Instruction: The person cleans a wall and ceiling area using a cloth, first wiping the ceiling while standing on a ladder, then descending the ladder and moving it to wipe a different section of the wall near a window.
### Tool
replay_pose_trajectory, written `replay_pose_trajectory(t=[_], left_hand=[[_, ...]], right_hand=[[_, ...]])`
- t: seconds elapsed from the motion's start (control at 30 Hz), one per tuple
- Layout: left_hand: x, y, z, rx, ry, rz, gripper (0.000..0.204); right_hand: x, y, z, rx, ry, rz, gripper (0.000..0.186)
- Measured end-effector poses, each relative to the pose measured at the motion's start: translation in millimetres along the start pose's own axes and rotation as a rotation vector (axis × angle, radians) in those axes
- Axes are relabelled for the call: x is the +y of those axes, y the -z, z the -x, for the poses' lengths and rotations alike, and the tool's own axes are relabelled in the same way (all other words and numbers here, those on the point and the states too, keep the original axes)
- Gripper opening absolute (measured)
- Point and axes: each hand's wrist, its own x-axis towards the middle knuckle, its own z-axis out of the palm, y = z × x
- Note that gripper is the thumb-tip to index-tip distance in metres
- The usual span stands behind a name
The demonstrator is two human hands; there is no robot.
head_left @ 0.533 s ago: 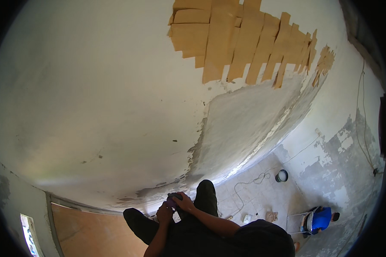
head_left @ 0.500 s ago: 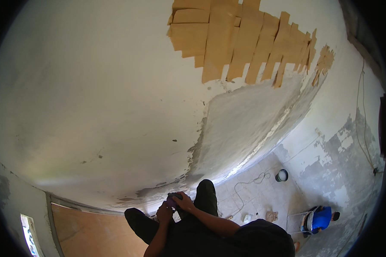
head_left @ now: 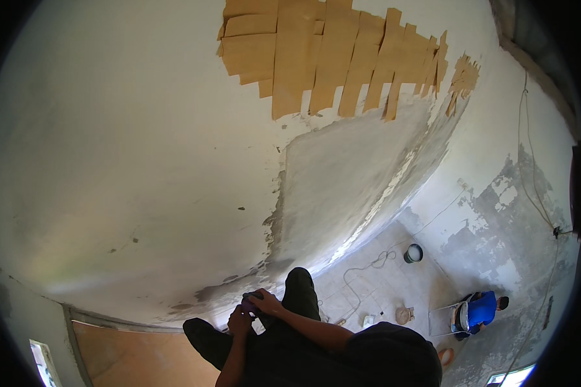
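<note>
Steadily, for control, our near left hand [head_left: 240,320] and farther right hand [head_left: 267,301] clasp the small dark object [head_left: 249,304] together.

No texts, labels, brands, numbers or signs can be read
</note>
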Motion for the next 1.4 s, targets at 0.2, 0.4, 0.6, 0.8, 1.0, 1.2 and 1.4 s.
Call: replay_pose_trajectory(t=[0.2,0.4,0.6,0.8,1.0,1.2,1.4], left_hand=[[-2,0,0,-0.005,-0.017,0.030,0.020],[-1,1,0,-0.032,-0.032,-0.030,0.022],[-2,0,1,0.040,-0.068,-0.056,0.024],[1,-4,3,0.078,-0.067,-0.025,0.023],[12,8,6,0.011,-0.014,-0.052,0.023],[10,6,6,0.018,-0.011,-0.067,0.023],[13,6,8,0.024,-0.024,-0.071,0.023]], right_hand=[[3,-1,-2,-0.004,0.021,-0.034,0.065],[1,0,-2,0.005,0.028,0.011,0.064],[-9,1,1,-0.006,0.008,0.009,0.063],[-4,1,6,-0.004,-0.004,0.002,0.062],[-1,-1,-1,0.005,0.001,0.045,0.059],[-1,-1,2,0.019,0.025,0.005,0.061],[2,1,-1,-0.008,0.020,0.014,0.058]])
